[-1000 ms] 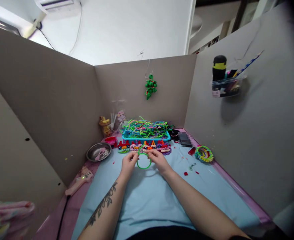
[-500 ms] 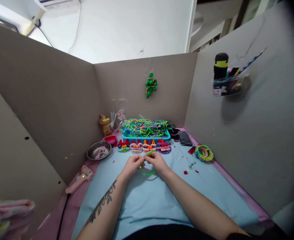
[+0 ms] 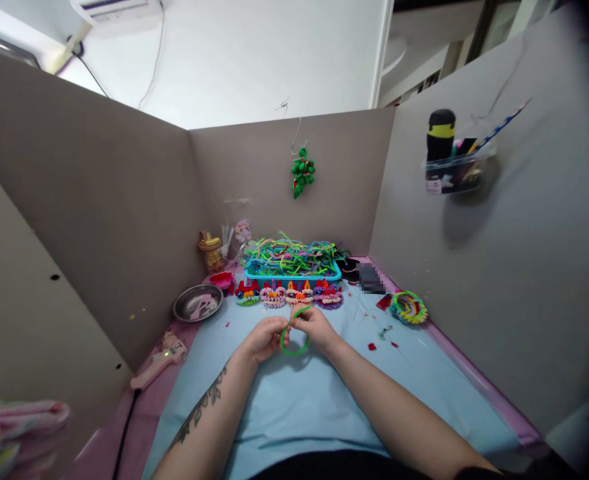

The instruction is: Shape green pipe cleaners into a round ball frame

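A bright green pipe cleaner (image 3: 295, 353), bent into a loop, hangs between my two hands above the light blue cloth. My left hand (image 3: 267, 337) pinches it at the loop's left side. On the other side, my right hand (image 3: 315, 327) grips it with thumb and forefinger, close to my left fingertips. Parts of the green strand are hidden behind the fingers. Just beyond my hands stands a row of several colourful fuzzy lion heads (image 3: 299, 294). Behind them, a blue basket (image 3: 294, 278) is heaped with multicoloured pipe cleaners (image 3: 294, 257).
On the left are a metal bowl (image 3: 184, 308) and a pink glue gun (image 3: 159, 365) with a black cord. To the right sit a stack of colourful fuzzy rings (image 3: 409, 307) and red scraps (image 3: 372, 347). Grey partitions (image 3: 474, 267) enclose the table. A pen holder (image 3: 457, 177) is fixed to the right one.
My left hand has shifted slightly down, a little apart from my right. The green loop has tilted and narrowed, hanging slightly lower.
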Tool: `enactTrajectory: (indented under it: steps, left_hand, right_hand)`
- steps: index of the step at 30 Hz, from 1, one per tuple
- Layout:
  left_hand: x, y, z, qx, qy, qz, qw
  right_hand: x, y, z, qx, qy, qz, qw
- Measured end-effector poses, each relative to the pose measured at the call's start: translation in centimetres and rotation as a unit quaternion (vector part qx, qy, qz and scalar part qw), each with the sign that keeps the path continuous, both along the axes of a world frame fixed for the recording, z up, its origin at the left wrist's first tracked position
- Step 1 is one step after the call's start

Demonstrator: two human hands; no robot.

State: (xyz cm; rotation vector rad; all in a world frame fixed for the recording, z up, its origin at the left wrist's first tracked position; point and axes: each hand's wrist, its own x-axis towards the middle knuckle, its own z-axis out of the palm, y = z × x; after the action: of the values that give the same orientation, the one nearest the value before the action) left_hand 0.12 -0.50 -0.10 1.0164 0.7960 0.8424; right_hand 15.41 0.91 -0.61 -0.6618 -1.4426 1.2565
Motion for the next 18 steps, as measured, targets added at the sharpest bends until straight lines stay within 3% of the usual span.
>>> enactTrajectory:
  steps: [2,4,7,9,13,18]
  left_hand:
    - [0.1,0.2,-0.1,0.039,0.033,0.037,0.998]
    - [0.4,0.2,-0.2,0.145,0.097,0.12,0.977]
    - [0.7,-0.3,-0.1,0.342,0.221,0.224,0.885]
    - [0.9,-0.7,0.0,0.425,0.282,0.23,0.829]
    - [1.4,-1.3,-0.3,0.482,0.335,0.215,0.781]
    - [1.4,-1.0,-1.1,0.46,0.35,0.227,0.784]
  right_hand:
    - [-0.1,0.2,-0.3,-0.024,-0.01,-0.02,0.999]
    - [-0.1,0.4,-0.5,-0.052,-0.02,-0.058,0.997]
    - [-0.2,0.5,-0.7,-0.081,-0.023,-0.121,0.989]
    - [-0.2,0.5,-0.8,-0.083,-0.024,-0.144,0.986]
    - [-0.2,0.7,-0.9,-0.077,-0.026,-0.159,0.984]
    - [-0.4,0.7,-0.9,-0.072,-0.041,-0.167,0.982]
